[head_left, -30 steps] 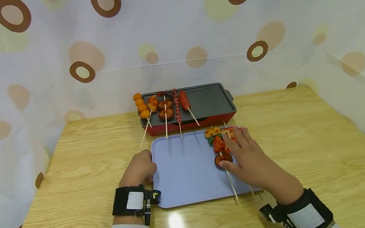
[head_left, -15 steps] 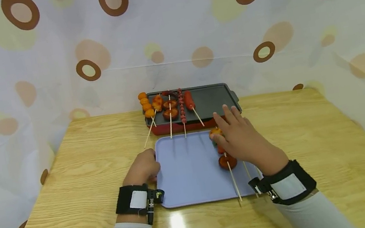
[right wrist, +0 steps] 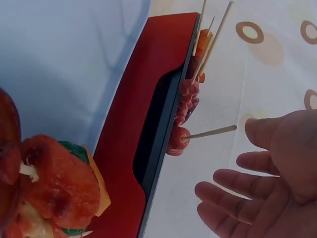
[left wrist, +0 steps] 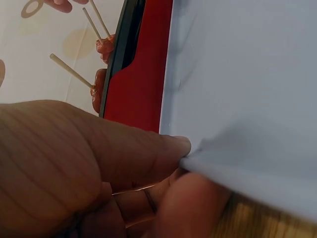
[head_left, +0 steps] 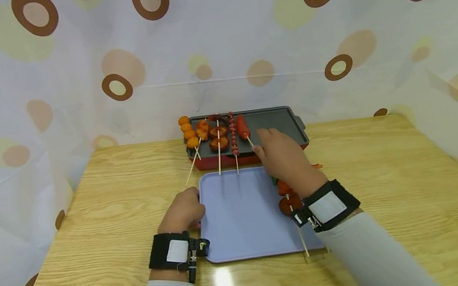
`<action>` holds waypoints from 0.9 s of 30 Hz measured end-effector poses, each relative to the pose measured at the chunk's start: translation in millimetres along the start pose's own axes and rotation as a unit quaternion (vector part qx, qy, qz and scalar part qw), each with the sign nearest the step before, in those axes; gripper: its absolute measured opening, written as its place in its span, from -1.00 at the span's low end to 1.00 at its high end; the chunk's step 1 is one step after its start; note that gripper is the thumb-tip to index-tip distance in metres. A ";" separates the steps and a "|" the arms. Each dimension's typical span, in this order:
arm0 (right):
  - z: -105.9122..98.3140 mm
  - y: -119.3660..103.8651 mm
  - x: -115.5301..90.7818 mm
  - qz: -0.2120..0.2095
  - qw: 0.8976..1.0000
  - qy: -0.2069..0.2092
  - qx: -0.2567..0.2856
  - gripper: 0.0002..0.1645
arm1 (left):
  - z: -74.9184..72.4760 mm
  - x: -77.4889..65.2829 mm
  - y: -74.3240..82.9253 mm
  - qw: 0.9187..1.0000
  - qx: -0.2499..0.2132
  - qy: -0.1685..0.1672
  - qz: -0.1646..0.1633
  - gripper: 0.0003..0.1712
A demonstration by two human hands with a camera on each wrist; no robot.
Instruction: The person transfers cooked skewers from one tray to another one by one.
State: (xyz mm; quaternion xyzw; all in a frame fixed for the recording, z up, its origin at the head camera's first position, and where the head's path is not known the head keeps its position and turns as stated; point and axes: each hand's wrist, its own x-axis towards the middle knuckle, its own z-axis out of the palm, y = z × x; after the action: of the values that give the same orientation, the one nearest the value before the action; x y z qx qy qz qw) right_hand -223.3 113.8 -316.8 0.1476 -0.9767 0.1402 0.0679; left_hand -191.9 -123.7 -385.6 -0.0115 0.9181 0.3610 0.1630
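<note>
My left hand (head_left: 182, 211) pinches the left edge of a pale blue tray (head_left: 242, 226); its thumb (left wrist: 163, 147) lies on the rim in the left wrist view. My right hand (head_left: 284, 156) is over the front edge of a red and black toy grill (head_left: 272, 118), beside the stick of a sausage skewer (head_left: 242, 127). In the right wrist view its fingers (right wrist: 237, 183) are loosely spread, apart from the sausage's stick (right wrist: 213, 132). Mixed skewers (head_left: 289, 205) lie on the tray's right side, partly hidden under my right arm.
On the grill's left half lie an orange ball skewer (head_left: 188, 132), a chicken-like skewer (head_left: 202, 129), a mushroom-like skewer (head_left: 219, 143) and a thin pink meat skewer (head_left: 233, 135). Their sticks point toward me. Wooden table (head_left: 128, 189) surrounds the tray; a patterned cloth (head_left: 213, 40) hangs behind.
My right hand has moved forward and left, from above the tray's skewers to the sausage skewer's stick on the grill. My left hand keeps its hold on the tray's edge.
</note>
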 end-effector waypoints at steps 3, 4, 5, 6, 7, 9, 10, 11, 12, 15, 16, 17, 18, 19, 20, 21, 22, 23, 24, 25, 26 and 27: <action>-0.4 1.9 6.5 0.017 1.000 0.002 0.018 -0.39 | 0.4 0.5 -0.1 1.000 0.001 0.000 -0.004 -0.62; -0.1 2.7 8.4 0.022 0.999 0.004 0.024 -0.38 | 0.3 0.5 0.0 1.000 0.001 -0.001 -0.004 -0.62; 0.8 3.8 10.3 0.030 0.999 0.004 0.032 -0.37 | 0.3 0.7 0.4 1.000 0.002 0.000 -0.004 -0.62; 2.0 4.8 12.0 0.035 0.999 0.004 0.038 -0.37 | 0.6 1.2 0.5 1.000 0.002 0.000 -0.003 -0.62; 3.6 6.0 13.6 0.039 0.998 0.004 0.044 -0.37 | 0.7 1.4 0.6 1.000 0.002 0.000 -0.002 -0.62; 8.3 9.0 17.1 0.045 0.997 0.005 0.057 -0.38 | 0.9 1.7 1.1 1.000 0.003 -0.001 -0.001 -0.60; 11.2 10.5 18.8 0.047 0.997 0.005 0.069 -0.39 | 1.3 2.0 1.2 1.000 0.003 -0.001 -0.001 -0.60; 13.9 11.8 20.1 0.049 0.995 0.005 0.083 -0.41 | 1.4 2.1 1.3 1.000 0.003 -0.001 -0.002 -0.59; 16.7 12.8 21.3 0.051 0.994 0.005 0.099 -0.44 | 1.6 2.0 1.3 1.000 0.003 -0.002 -0.002 -0.59; 24.8 15.1 24.2 0.065 0.988 -0.002 0.142 -0.51 | 2.4 1.5 1.2 1.000 0.003 -0.002 -0.005 -0.59; 26.5 15.4 24.7 0.075 0.984 -0.009 0.161 -0.52 | 2.6 1.3 1.3 1.000 0.002 -0.003 -0.006 -0.60; 28.0 15.5 25.1 0.088 0.980 -0.017 0.180 -0.53 | 2.7 0.9 1.5 1.000 0.002 -0.003 -0.006 -0.60; 29.2 15.6 25.4 0.102 0.973 -0.025 0.204 -0.53 | 2.9 0.8 1.5 1.000 0.001 -0.003 -0.007 -0.61; 30.1 15.6 25.7 0.116 0.967 -0.032 0.224 -0.54 | 3.1 0.8 1.4 1.000 0.000 -0.003 -0.008 -0.61; 30.5 15.4 25.9 0.130 0.960 -0.039 0.246 -0.54 | 3.0 0.7 1.5 1.000 0.000 -0.003 -0.009 -0.62; 30.6 15.2 26.1 0.144 0.951 -0.047 0.268 -0.54 | 2.7 0.7 1.7 1.000 0.001 -0.002 -0.010 -0.63; 30.5 15.1 26.3 0.153 0.944 -0.054 0.288 -0.53 | 2.5 0.8 1.8 1.000 0.001 -0.002 -0.011 -0.63; 30.1 14.8 26.6 0.161 0.937 -0.060 0.305 -0.53 | 2.2 1.1 1.8 1.000 0.000 -0.001 -0.012 -0.64; 30.0 14.9 26.8 0.165 0.931 -0.066 0.320 -0.52 | 2.1 1.7 1.5 1.000 -0.001 0.000 -0.012 -0.64; 29.5 14.9 27.4 0.168 0.927 -0.071 0.329 -0.51 | 1.9 2.1 1.3 1.000 0.000 0.000 -0.012 -0.65; 28.9 14.7 27.7 0.171 0.923 -0.077 0.335 -0.50 | 1.5 2.5 1.3 1.000 -0.002 0.000 -0.012 -0.65; 28.1 14.5 28.0 0.173 0.919 -0.084 0.344 -0.50 | 1.1 3.1 1.1 1.000 -0.003 0.001 -0.011 -0.66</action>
State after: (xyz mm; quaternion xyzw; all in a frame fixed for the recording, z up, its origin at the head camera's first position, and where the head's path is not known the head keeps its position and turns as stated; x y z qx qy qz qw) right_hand -256.8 111.3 -342.4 0.0015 -0.8806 0.4642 -0.0949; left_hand -194.7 -121.8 -386.6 -0.0224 0.9171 0.3618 0.1660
